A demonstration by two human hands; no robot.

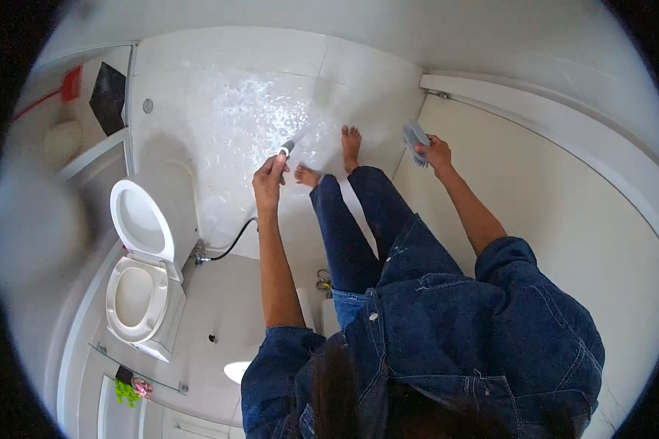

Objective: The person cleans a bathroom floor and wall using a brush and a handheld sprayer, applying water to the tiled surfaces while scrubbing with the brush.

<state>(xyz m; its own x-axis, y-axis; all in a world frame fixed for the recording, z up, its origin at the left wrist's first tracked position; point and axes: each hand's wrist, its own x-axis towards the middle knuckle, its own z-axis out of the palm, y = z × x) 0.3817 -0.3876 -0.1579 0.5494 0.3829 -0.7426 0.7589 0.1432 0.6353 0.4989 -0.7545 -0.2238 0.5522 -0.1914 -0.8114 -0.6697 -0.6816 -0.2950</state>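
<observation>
My left hand [269, 178] grips a grey bidet sprayer [288, 147] with a white ring, pointed down at the floor ahead of my bare feet. Water and bright glints cover the white tiled floor [241, 115] around its tip. A black hose [237, 242] curves from a metal wall valve [199, 256] toward that hand; part of its run is hidden behind my forearm. Off to the right, my right hand [435, 152] holds a grey scrub brush [415, 144], raised beside the cream door [527, 181]. Its bristles face away from my palm.
At left stands a white toilet [134, 299] with its lid and seat raised. A round floor drain [148, 106] lies near the glass shower partition [127, 88]. Behind it are a black object [109, 99] and a red-headed tool [71, 85]. Flowers [132, 388] sit on a glass shelf.
</observation>
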